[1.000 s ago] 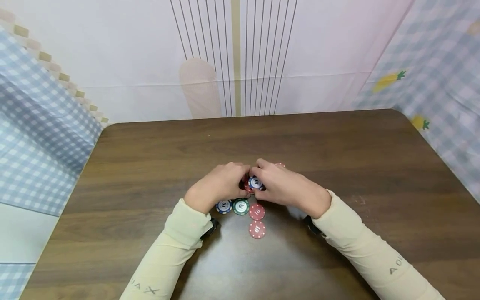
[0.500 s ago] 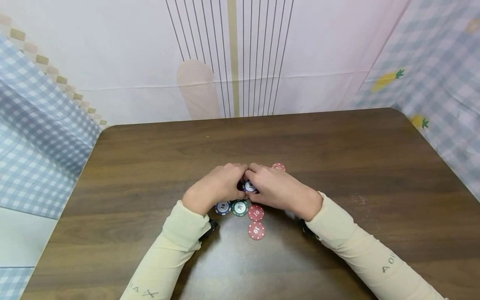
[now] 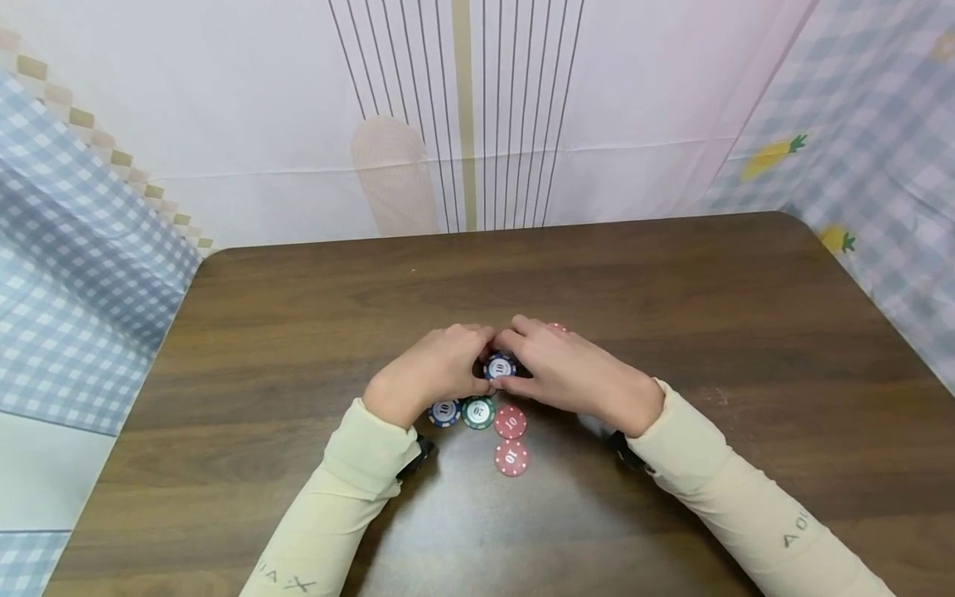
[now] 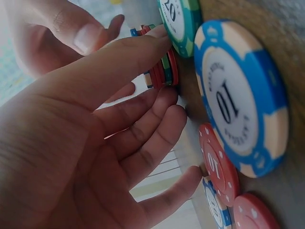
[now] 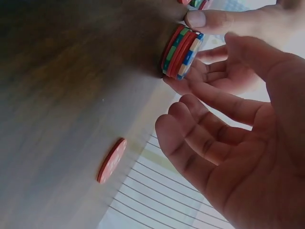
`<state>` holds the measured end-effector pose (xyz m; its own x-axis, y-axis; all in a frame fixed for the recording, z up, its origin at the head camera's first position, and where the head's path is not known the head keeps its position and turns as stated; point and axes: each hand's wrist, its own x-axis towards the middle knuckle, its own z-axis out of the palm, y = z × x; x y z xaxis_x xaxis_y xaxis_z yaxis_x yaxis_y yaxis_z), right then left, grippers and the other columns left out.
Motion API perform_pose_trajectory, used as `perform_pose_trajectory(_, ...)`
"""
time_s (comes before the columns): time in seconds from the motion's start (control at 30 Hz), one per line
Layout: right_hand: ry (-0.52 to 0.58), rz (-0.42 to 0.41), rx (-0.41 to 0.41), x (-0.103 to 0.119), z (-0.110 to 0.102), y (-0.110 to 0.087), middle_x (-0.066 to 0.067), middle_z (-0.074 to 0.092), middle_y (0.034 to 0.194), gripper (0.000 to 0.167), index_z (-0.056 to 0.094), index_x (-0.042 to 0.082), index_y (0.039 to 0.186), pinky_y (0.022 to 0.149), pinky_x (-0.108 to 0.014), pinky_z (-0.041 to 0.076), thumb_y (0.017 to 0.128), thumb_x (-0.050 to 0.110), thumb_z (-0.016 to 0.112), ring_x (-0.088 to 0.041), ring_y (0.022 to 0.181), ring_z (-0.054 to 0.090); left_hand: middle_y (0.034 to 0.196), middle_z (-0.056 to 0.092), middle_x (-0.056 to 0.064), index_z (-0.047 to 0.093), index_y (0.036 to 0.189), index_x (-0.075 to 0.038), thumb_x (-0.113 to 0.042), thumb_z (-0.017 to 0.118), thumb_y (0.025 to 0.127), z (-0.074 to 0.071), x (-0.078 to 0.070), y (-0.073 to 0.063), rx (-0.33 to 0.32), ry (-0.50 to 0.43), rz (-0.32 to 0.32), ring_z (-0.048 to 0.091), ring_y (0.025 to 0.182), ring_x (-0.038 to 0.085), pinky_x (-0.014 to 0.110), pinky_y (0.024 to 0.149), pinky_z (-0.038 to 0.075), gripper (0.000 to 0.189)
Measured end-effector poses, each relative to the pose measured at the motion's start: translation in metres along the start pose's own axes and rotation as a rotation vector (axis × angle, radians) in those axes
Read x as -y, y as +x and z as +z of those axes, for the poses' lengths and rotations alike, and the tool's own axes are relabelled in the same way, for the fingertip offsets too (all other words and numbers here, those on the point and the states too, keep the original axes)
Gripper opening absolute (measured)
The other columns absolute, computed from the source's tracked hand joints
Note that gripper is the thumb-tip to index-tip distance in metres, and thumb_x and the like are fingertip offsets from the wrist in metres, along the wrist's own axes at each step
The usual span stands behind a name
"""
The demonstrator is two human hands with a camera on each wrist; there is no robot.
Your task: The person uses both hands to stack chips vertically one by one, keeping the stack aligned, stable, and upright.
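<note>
A short stack of poker chips [image 5: 182, 53], red, green and blue, stands on the table with a blue 10 chip [image 3: 500, 366] on top. My left hand [image 3: 436, 363] holds the stack's lower part, thumb [image 4: 143, 47] on the near side and fingers curled at the far side. My right hand [image 3: 574, 365] is just right of the stack, thumb and fingers spread about it; in the right wrist view its fingers [image 5: 178, 131] appear apart from the chips. Near my left hand lie another blue 10 chip [image 3: 444, 412] and a green 20 chip [image 3: 478, 412].
Two red 10 chips [image 3: 511, 439] lie in front of the stack. Another red chip [image 5: 113, 161] lies flat beyond my right hand, mostly hidden in the head view. The brown wooden table [image 3: 298, 298] meets a patterned cloth [image 3: 261, 124] at the back.
My right hand moved left to the stack with a blue 10 chip, then drew slightly back to the right. The blue chip now sits on top. My left hand stayed in place.
</note>
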<state>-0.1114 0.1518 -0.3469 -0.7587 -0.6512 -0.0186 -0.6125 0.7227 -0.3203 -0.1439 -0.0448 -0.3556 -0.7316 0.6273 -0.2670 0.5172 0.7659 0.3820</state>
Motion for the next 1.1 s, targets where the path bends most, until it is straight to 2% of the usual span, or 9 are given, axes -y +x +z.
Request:
perform_pose_trajectory(0.23,-0.071,0.051,-0.031,0.003,-0.007,-0.02,-0.004,0.06,0.1,0.029,0.069,0.008,0.111,0.059,-0.03,0.053,0.098,0.032,0.077,-0.016,0.08,0.055,0.114,0.071,0.003,0.066,0.126,-0.009,-0.027,0.086,0.09,-0.003,-0.001,0.001,0.008,-0.01,-0.001,0.067,0.1,0.019,0.039,0.092,0.056,0.045)
perform_pose_trajectory(0.4,-0.071,0.066,-0.035,0.005,-0.017,-0.032,-0.004,0.062,0.101,0.021,0.073,0.011,0.11,0.059,-0.032,0.055,0.096,0.025,0.081,-0.011,0.066,0.057,0.121,0.07,0.005,0.064,0.13,-0.008,-0.026,0.085,0.091,-0.005,-0.001,0.0,0.021,-0.005,-0.006,0.067,0.108,0.021,0.041,0.098,0.054,0.048)
perform_pose_trajectory(0.5,-0.066,0.084,0.064,0.008,-0.025,-0.037,-0.003,0.062,0.099,0.02,0.073,0.013,0.109,0.058,-0.031,0.053,0.095,0.024,0.081,-0.009,0.063,0.056,0.122,0.07,0.006,0.064,0.131,-0.008,-0.026,0.085,0.091,-0.004,-0.002,0.0,0.028,-0.005,-0.001,0.067,0.11,0.021,0.041,0.1,0.054,0.049)
perform_pose_trajectory(0.67,-0.026,0.171,0.383,0.013,-0.042,-0.04,0.0,0.066,0.109,0.026,0.073,0.02,0.12,0.071,-0.036,0.056,0.095,0.022,0.081,-0.011,0.08,0.063,0.122,0.069,0.005,0.064,0.132,-0.008,-0.027,0.085,0.091,-0.002,-0.003,0.001,0.03,0.001,0.008,0.066,0.11,0.021,0.041,0.1,0.053,0.05)
perform_pose_trajectory(0.73,-0.026,0.201,0.446,0.013,-0.046,-0.039,0.0,0.067,0.111,0.026,0.074,0.022,0.119,0.075,-0.038,0.056,0.094,0.02,0.081,-0.012,0.085,0.063,0.122,0.069,0.006,0.064,0.133,-0.008,-0.027,0.085,0.092,-0.002,-0.002,0.002,0.031,0.001,0.009,0.067,0.11,0.021,0.041,0.099,0.054,0.05)
perform_pose_trajectory(0.8,-0.048,0.211,0.437,0.012,-0.049,-0.038,-0.001,0.067,0.113,0.022,0.074,0.02,0.114,0.072,-0.038,0.056,0.093,0.018,0.082,-0.013,0.082,0.063,0.121,0.069,0.006,0.064,0.133,-0.007,-0.026,0.085,0.092,-0.002,-0.002,0.002,0.033,0.001,0.009,0.067,0.109,0.021,0.041,0.099,0.054,0.05)
perform_pose_trajectory(0.87,-0.084,0.215,0.385,0.009,-0.049,-0.036,-0.005,0.068,0.115,0.022,0.072,0.016,0.112,0.067,-0.037,0.055,0.093,0.016,0.082,-0.014,0.08,0.063,0.122,0.069,0.006,0.064,0.133,-0.007,-0.026,0.085,0.092,-0.002,-0.002,0.002,0.033,0.0,0.01,0.067,0.109,0.021,0.041,0.099,0.054,0.05)
perform_pose_trajectory(0.97,-0.13,0.22,0.301,0.003,-0.049,-0.033,-0.01,0.067,0.118,0.034,0.068,0.01,0.12,0.065,-0.038,0.056,0.091,0.013,0.084,-0.019,0.082,0.065,0.123,0.069,0.006,0.064,0.133,-0.007,-0.026,0.085,0.092,-0.001,-0.001,0.002,0.032,0.002,0.012,0.067,0.11,0.021,0.041,0.1,0.053,0.05)
perform_pose_trajectory(1.1,-0.146,0.215,0.211,-0.006,-0.045,-0.028,-0.01,0.064,0.107,0.043,0.067,0.009,0.126,0.069,-0.043,0.057,0.088,0.009,0.086,-0.025,0.09,0.066,0.124,0.069,0.005,0.064,0.133,-0.008,-0.027,0.085,0.092,-0.001,-0.001,0.0,0.029,0.001,0.014,0.067,0.11,0.021,0.04,0.1,0.053,0.05)
